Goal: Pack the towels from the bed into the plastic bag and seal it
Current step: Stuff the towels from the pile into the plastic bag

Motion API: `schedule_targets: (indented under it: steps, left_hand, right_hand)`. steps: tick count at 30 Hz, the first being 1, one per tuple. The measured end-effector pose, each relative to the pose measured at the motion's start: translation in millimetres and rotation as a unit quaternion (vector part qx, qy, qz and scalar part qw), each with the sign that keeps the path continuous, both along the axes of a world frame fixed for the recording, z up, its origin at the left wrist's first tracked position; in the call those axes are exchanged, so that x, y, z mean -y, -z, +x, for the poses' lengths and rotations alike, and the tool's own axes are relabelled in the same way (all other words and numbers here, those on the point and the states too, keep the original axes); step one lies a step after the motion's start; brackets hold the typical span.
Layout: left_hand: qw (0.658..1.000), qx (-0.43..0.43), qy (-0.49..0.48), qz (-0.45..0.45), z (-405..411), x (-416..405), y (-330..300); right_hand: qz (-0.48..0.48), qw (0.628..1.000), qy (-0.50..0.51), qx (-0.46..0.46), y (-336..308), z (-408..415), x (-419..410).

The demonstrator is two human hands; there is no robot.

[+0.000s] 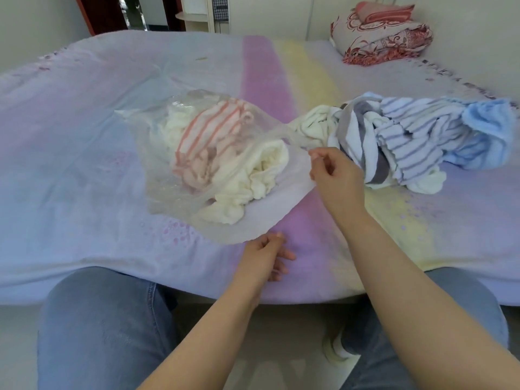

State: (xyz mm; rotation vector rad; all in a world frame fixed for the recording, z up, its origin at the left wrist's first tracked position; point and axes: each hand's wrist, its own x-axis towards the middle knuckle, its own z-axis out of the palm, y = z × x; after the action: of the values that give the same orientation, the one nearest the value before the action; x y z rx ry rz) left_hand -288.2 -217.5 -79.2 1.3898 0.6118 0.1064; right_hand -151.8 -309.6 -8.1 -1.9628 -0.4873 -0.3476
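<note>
Risk: the thin film may slip from the pinch or tear if the mouth is pulled wider, since each hand holds only an edge. The left hand (264, 256) and right hand (333, 171) each pinch the mouth rim of the clear plastic bag (157, 153), which lies on the bed (84, 122) beyond the fingertips, holding a cream towel (261, 178) and an orange-striped towel (208, 136). The unpacked towel pile (422, 139) lies just beyond the right fingers.

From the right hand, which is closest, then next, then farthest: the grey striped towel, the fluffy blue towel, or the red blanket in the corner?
Going outward from the right hand:
1. Grey striped towel, touching, just right of it.
2. Fluffy blue towel, far right end of the pile.
3. Red blanket, back right corner of the bed.
</note>
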Motion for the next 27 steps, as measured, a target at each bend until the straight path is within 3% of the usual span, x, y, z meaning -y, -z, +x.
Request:
schedule_targets:
  steps: [2, 5, 8, 11, 16, 19, 21, 24, 27]
  left_hand:
    - [0.996, -0.001, 0.085, -0.002, 3, 7, -7]
    - [0.991, 0.019, 0.127, 0.033, 8, 11, -15]
    - [0.986, 0.034, 0.148, 0.064, 12, 11, -24]
    - [0.981, 0.046, 0.167, 0.083, 17, 12, -28]
    - [0.984, 0.056, 0.154, 0.070, 28, 19, -31]
    - [0.987, 0.071, 0.130, 0.056, 35, 28, -31]
    - [0.987, 0.093, 0.120, 0.045, 39, 34, -30]
    - [0.981, 0.117, 0.149, -0.042, 44, 43, -31]
    - [0.968, 0.150, 0.166, -0.115, 47, 49, -29]
  right_hand:
    - [0.025, 0.994, 0.098, 0.030, -4, 33, 16]
    - [0.045, 0.963, 0.256, 0.073, -16, 91, 45]
    - [-0.100, 0.948, 0.298, -0.052, -17, 139, 76]
    - [-0.146, 0.947, 0.254, -0.131, -2, 161, 103]
    - [0.013, 0.970, 0.243, -0.019, 8, 143, 120]
    - [0.043, 0.972, 0.217, 0.076, -4, 107, 114]
    - [0.077, 0.981, 0.157, 0.089, -1, 69, 105]
    - [0.101, 0.994, 0.020, 0.043, 13, 6, 92]
    - [0.132, 0.983, -0.080, -0.095, 30, -37, 83]
